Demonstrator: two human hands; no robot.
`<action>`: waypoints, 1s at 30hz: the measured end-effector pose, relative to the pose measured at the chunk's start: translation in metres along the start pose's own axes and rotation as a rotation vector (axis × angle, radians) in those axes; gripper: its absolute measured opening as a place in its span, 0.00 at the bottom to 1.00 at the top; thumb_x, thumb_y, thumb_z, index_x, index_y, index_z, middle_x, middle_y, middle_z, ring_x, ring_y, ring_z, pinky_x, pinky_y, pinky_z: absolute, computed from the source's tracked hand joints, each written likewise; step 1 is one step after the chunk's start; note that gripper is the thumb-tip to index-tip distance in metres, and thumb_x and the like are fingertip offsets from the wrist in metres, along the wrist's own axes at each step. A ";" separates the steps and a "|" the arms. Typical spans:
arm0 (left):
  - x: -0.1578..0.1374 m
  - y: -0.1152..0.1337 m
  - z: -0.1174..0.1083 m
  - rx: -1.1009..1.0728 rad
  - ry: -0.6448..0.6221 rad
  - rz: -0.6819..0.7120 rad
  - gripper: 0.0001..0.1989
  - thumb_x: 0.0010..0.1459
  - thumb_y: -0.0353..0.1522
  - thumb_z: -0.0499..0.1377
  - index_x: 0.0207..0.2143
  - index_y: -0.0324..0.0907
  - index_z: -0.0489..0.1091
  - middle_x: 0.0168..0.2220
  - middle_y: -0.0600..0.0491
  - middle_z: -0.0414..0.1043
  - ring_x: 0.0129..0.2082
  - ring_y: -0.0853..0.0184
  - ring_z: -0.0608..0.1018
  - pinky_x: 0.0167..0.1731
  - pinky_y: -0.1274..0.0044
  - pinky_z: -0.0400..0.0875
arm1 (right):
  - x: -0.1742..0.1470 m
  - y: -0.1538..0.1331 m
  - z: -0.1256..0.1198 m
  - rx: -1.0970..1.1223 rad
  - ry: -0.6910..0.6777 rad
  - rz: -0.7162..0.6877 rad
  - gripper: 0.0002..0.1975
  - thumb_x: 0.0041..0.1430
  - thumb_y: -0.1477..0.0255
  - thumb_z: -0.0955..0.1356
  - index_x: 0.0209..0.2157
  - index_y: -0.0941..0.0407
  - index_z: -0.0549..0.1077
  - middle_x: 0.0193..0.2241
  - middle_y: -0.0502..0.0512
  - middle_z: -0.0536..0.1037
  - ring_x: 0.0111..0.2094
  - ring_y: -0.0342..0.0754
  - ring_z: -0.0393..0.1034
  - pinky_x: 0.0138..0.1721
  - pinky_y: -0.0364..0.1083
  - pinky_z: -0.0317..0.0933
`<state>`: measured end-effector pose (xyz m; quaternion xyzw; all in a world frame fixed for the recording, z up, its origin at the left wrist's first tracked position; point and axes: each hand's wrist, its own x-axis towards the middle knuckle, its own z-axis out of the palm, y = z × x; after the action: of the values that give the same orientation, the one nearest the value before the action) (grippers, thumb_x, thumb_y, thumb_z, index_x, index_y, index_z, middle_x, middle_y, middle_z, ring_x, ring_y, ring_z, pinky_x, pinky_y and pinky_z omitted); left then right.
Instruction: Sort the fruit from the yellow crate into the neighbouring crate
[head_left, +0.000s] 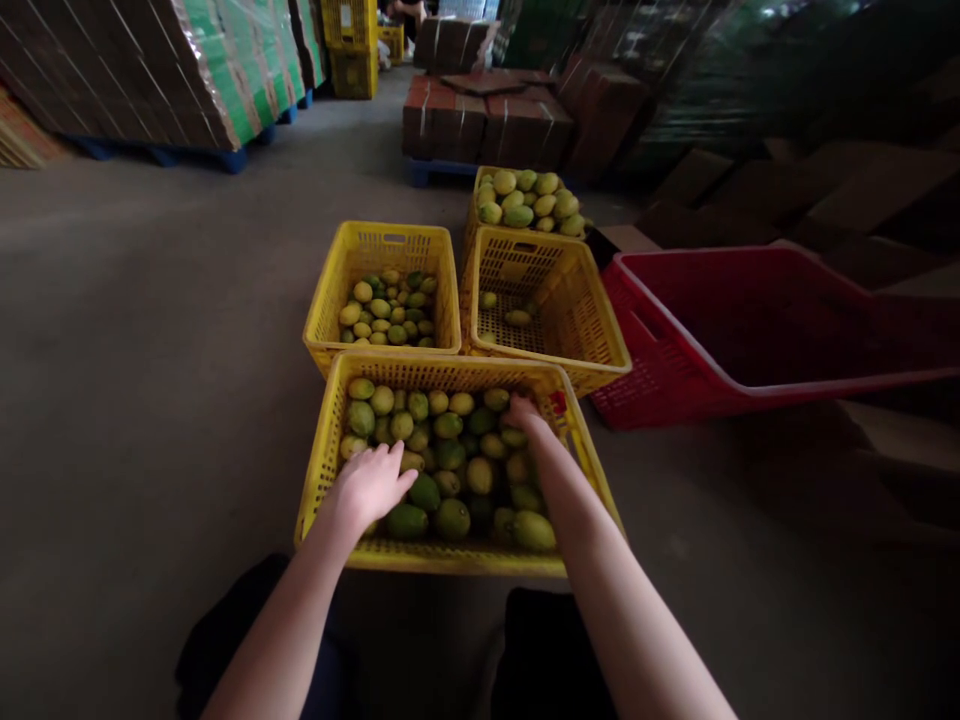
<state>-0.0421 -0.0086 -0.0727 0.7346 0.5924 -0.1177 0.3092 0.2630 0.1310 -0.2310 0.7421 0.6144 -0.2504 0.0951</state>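
In the head view, a yellow crate (450,562) sits on the floor in front of the person, its bottom spread with green and yellow fruit (480,476). The left hand (371,482) is palm down over the fruit by the crate's left side, fingers loosely extended and closed on nothing. The right hand (523,412) reaches to the far right corner, its fingers down among the fruit; that corner is dim, so I cannot tell whether it grips one.

Just beyond this crate stand two more yellow ones: the left rear crate (337,285) holds a layer of similar fruit, the right rear crate (577,310) only a few pieces. Behind the latter, a far crate (475,205) is heaped to the top. To the right is a red bin (637,350), its inside probably too dark to read. Strapped boxes (450,120) rest on a blue pallet (450,172) farther back.
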 end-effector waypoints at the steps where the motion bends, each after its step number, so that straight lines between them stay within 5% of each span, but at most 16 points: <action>1: 0.001 -0.002 -0.001 -0.016 -0.003 -0.003 0.30 0.68 0.39 0.48 0.66 0.29 0.61 0.60 0.30 0.68 0.61 0.46 0.71 0.58 0.63 0.63 | -0.002 -0.002 0.000 -0.015 0.020 0.032 0.23 0.51 0.76 0.71 0.52 0.58 0.71 0.46 0.70 0.78 0.50 0.64 0.73 0.46 0.54 0.66; 9: 0.016 -0.012 -0.009 -0.044 0.036 0.001 0.28 0.68 0.40 0.48 0.65 0.34 0.63 0.61 0.34 0.68 0.62 0.48 0.71 0.58 0.62 0.64 | -0.024 -0.015 0.000 -0.014 0.159 0.043 0.22 0.53 0.83 0.67 0.51 0.66 0.70 0.43 0.75 0.80 0.47 0.64 0.77 0.44 0.51 0.67; 13: 0.015 -0.013 -0.014 -0.082 0.048 0.025 0.28 0.68 0.40 0.48 0.64 0.33 0.64 0.61 0.33 0.68 0.63 0.46 0.69 0.58 0.60 0.65 | -0.037 0.001 -0.021 0.068 0.245 0.040 0.19 0.51 0.75 0.72 0.46 0.63 0.72 0.42 0.68 0.81 0.44 0.60 0.77 0.41 0.49 0.69; 16: 0.014 -0.013 -0.018 -0.199 0.121 0.026 0.30 0.67 0.41 0.50 0.66 0.34 0.61 0.64 0.34 0.64 0.64 0.46 0.67 0.61 0.59 0.62 | -0.060 0.003 -0.047 0.332 0.295 -0.103 0.21 0.47 0.64 0.75 0.41 0.57 0.71 0.37 0.59 0.81 0.38 0.54 0.77 0.36 0.47 0.71; 20: 0.022 -0.003 -0.017 -0.740 0.247 0.088 0.29 0.68 0.46 0.47 0.65 0.41 0.62 0.65 0.43 0.65 0.64 0.54 0.69 0.63 0.64 0.61 | -0.117 -0.039 -0.089 0.790 0.169 -0.434 0.29 0.32 0.62 0.81 0.37 0.55 0.70 0.34 0.54 0.81 0.35 0.50 0.77 0.34 0.46 0.72; 25: 0.032 0.017 -0.014 -1.611 -0.105 -0.111 0.28 0.66 0.45 0.45 0.57 0.39 0.70 0.45 0.42 0.80 0.41 0.55 0.83 0.35 0.67 0.79 | -0.173 -0.115 -0.133 0.927 -0.070 -0.702 0.27 0.36 0.67 0.82 0.38 0.56 0.73 0.34 0.52 0.81 0.28 0.43 0.73 0.29 0.43 0.69; 30: 0.026 0.015 -0.024 -2.033 -0.133 -0.284 0.34 0.66 0.49 0.41 0.57 0.34 0.70 0.29 0.43 0.79 0.20 0.63 0.77 0.16 0.77 0.70 | -0.144 -0.117 -0.110 1.150 -0.050 -0.698 0.18 0.53 0.56 0.74 0.37 0.55 0.74 0.29 0.51 0.80 0.31 0.48 0.77 0.33 0.48 0.72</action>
<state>-0.0251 0.0251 -0.0630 0.0410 0.4750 0.3637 0.8002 0.1613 0.0825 -0.0475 0.4264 0.5848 -0.5710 -0.3875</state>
